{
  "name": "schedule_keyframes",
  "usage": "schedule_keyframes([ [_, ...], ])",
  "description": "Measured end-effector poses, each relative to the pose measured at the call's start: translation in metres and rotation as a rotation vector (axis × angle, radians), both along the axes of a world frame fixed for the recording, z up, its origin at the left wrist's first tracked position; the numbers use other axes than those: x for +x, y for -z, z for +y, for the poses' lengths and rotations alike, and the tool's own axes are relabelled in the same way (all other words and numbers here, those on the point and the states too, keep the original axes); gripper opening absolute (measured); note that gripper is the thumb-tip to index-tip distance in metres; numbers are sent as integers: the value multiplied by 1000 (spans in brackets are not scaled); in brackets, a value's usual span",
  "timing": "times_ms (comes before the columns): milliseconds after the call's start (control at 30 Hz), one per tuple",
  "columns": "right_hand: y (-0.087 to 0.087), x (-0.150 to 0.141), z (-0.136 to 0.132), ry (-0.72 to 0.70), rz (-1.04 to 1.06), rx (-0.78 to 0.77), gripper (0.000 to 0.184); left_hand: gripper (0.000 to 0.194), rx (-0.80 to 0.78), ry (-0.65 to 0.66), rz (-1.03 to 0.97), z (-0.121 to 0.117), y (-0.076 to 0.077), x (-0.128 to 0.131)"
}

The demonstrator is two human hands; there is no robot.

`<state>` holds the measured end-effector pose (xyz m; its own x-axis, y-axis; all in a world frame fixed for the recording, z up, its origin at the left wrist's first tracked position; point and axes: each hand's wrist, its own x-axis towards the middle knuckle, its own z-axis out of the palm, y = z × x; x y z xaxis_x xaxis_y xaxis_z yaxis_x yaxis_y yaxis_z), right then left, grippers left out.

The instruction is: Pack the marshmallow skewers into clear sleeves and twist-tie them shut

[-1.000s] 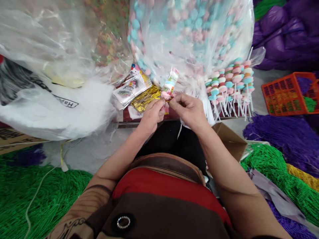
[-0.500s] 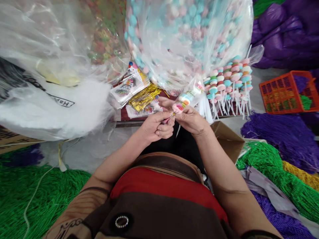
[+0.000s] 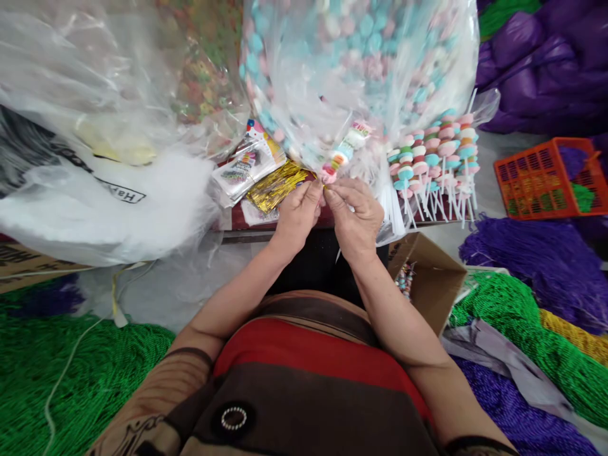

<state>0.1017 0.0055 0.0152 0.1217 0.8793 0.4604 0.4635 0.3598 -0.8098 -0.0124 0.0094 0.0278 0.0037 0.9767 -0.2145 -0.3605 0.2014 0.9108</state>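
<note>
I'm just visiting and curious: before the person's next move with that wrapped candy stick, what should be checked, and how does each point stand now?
1. Both hands on the candy stick: ok; left hand and right hand pinch its lower end.
2. Gold tie at the fingertips: cannot tell; only a small yellow glint shows there.
3. Wrapper covers the candy: ok, clear film shows around it.
4. More gold ties near: ok, beside the left hand.
5. Finished sticks out of the way: ok, right of the hands.
6. Box open: ok.

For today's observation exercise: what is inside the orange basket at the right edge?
Inside the orange basket, purple and green bundles show at its right end; the mesh wall hides the rest.
</note>
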Motion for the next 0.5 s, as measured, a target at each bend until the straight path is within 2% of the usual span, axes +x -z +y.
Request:
schedule_keyframes([
  [100,-10,3,-3,3,-99,31,18,38,116,7,226,2,-2,-5],
  [167,-18,6,-5,-4,-144,-14,18,37,143,45,272,2,-2,-9],
  [233,-23,8,-6,-10,-141,-45,18,26,155,92,196,2,-1,-12],
  [300,-26,9,-7,-13,-131,-40,18,7,181,126,44,5,-1,-12],
  [333,-26,9,-8,-16,-142,-35,19,4,182,145,-33,8,-3,-12],
  [400,-25,9,-10,-21,-195,-29,18,16,146,194,-154,13,-10,-12],
  [500,-24,11,-10,-40,-255,-40,18,13,147,215,-295,16,-35,-16],
])
